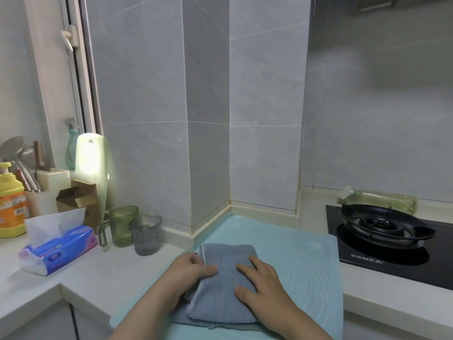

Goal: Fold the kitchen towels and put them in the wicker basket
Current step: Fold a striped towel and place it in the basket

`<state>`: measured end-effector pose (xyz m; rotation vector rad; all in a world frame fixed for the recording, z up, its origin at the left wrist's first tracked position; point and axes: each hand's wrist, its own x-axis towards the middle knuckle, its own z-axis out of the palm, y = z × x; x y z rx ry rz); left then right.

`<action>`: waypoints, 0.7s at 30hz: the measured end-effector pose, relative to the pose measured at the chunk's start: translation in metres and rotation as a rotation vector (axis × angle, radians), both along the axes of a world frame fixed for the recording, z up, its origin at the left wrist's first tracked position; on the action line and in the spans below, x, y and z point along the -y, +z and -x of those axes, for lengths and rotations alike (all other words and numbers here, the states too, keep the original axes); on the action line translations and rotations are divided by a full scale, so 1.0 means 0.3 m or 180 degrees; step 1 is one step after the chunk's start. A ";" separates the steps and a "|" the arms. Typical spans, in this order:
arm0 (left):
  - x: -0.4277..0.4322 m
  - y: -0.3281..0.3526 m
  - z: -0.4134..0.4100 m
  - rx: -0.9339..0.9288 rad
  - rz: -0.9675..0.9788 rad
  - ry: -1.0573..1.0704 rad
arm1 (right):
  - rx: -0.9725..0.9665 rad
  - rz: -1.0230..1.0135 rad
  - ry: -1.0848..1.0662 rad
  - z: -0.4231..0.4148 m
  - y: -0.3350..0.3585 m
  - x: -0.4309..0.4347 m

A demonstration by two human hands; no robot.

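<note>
Pinching the towel [220, 290] edge, left hand [187, 269] hides its fingertips; right hand [263, 284] presses.

My white table [81, 273], bending round the corner of the tiled wall.
A pale blue mat [306, 261] lies flat in front of me, with the folded grey-blue towel [225, 285] on it. To its left stand a grey cup [146, 235] and a green cup [122, 227] side by side, then a blue tissue pack [63, 251], a cardboard box [78, 200] and a yellow bottle [11, 204]. To its right sits the black hob [392, 263].
</note>
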<state>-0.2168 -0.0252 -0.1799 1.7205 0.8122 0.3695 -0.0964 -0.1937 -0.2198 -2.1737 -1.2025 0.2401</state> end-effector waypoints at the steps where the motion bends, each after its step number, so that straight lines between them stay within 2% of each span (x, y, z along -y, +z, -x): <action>1: 0.008 0.001 0.004 -0.0033 0.0042 0.0037 | -0.0072 0.0019 -0.0002 0.000 0.000 -0.001; 5: 0.017 0.013 -0.010 -0.0347 -0.0091 0.0271 | -0.0303 -0.0045 -0.0011 -0.002 0.000 -0.001; 9: 0.003 -0.009 -0.045 -0.0864 -0.0781 0.0283 | -0.0479 -0.0250 -0.0075 -0.005 0.002 0.003; 14: -0.027 -0.021 -0.050 -0.0584 -0.0852 0.0506 | -0.0501 -0.0429 -0.0124 -0.006 0.001 0.007; 21: -0.102 -0.026 -0.006 -0.0612 -0.1269 0.0569 | -0.0237 -0.0097 0.0135 0.016 0.021 0.005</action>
